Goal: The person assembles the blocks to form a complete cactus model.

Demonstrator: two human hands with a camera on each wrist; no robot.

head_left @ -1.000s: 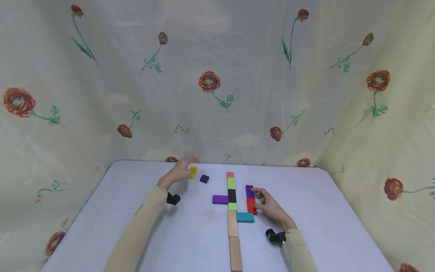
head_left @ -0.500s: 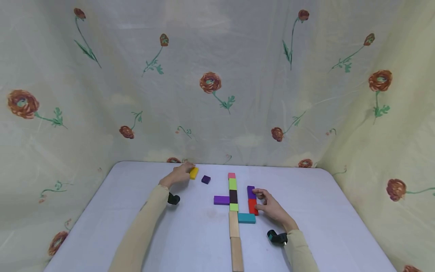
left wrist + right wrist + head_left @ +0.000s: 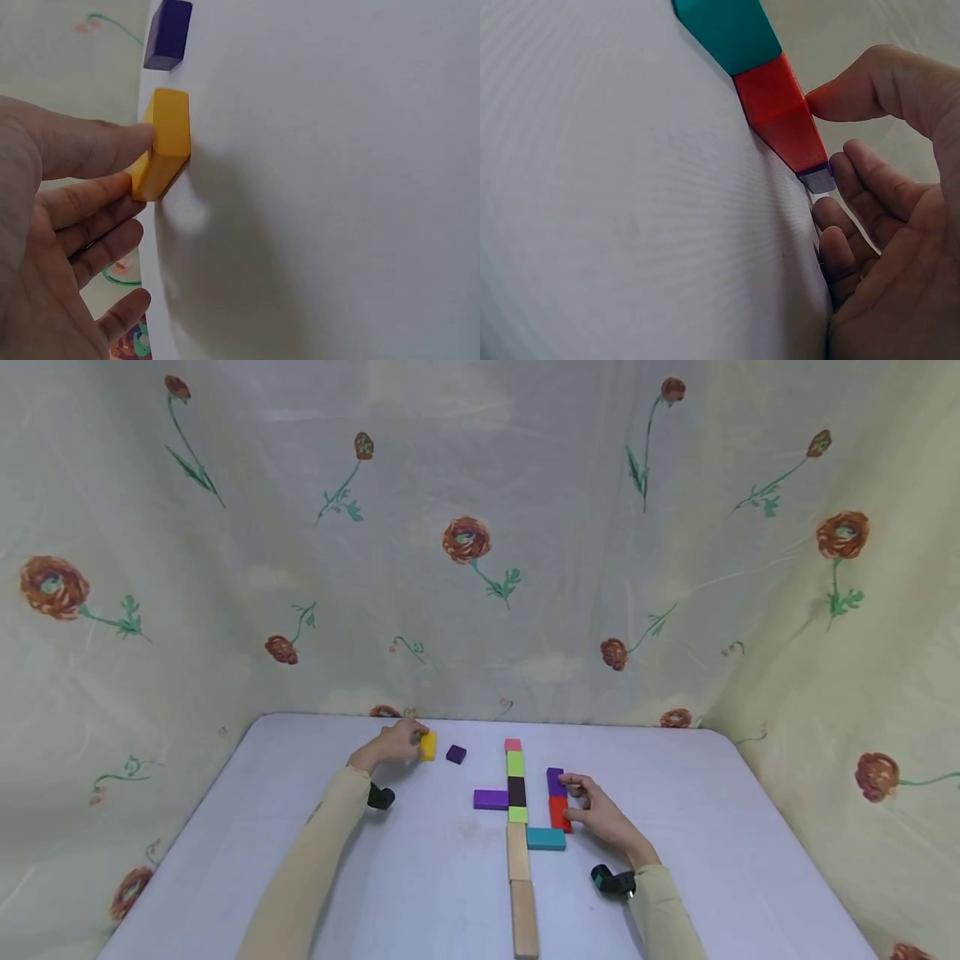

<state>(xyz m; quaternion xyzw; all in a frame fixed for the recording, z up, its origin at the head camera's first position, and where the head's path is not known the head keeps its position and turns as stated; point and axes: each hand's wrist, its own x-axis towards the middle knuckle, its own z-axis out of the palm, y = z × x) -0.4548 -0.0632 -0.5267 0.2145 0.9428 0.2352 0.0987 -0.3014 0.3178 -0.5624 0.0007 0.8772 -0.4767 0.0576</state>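
Note:
My left hand (image 3: 415,743) pinches a yellow block (image 3: 427,746) at the far left of the white table (image 3: 315,860). In the left wrist view thumb and fingers (image 3: 90,199) hold the yellow block (image 3: 166,142), tipped up on an edge. A small purple block (image 3: 455,754) lies just beyond it. My right hand (image 3: 570,802) rests beside a short row of purple (image 3: 554,781), red (image 3: 558,813) and teal (image 3: 545,838) blocks. Its thumb (image 3: 855,94) touches the side of the red block (image 3: 780,112), and its fingers lie against the purple one.
A straight line of blocks runs down the table's middle: pink (image 3: 512,745), green (image 3: 514,763), dark (image 3: 516,790), light green, then two long wooden ones (image 3: 518,868). A purple block (image 3: 491,799) juts left of it. Flowered cloth (image 3: 480,543) hangs behind and beside the table.
My left hand has closed its fingers round the yellow block and drawn slightly nearer. The right hand stays against the red and purple blocks.

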